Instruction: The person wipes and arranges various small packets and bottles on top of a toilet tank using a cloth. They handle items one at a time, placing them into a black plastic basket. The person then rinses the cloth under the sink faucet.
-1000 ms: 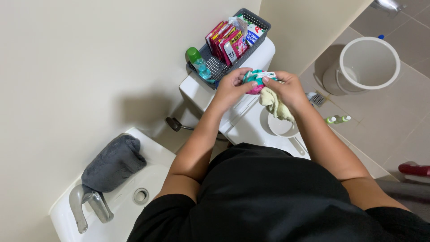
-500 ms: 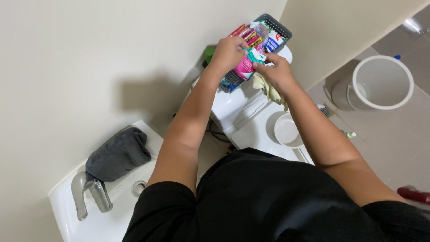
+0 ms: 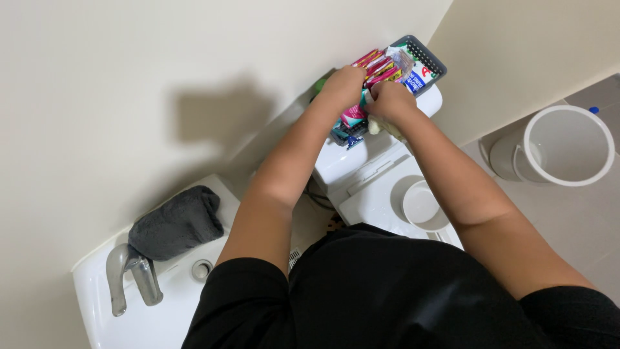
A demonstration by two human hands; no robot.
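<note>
A dark grey slotted basket [image 3: 427, 59] stands on the white toilet tank [image 3: 352, 165], packed with red and pink packets [image 3: 378, 64]. My left hand [image 3: 341, 85] and my right hand [image 3: 386, 102] are both at the basket's near end. Together they grip a teal and pink packet [image 3: 353, 116] at the basket's edge. A pale yellow cloth [image 3: 376, 126] sticks out under my right hand. A green object behind my left hand is mostly hidden.
A white sink [image 3: 123, 307] with a chrome tap [image 3: 129, 278] and a folded dark grey towel [image 3: 174, 223] lies at the lower left. The closed toilet lid [image 3: 413, 207] is below the tank. A white bucket [image 3: 568, 145] stands on the grey tiled floor at right.
Both hands have moved from above the toilet lid up to the basket, carrying the teal and pink packet and the cloth. The view has shifted with them.
</note>
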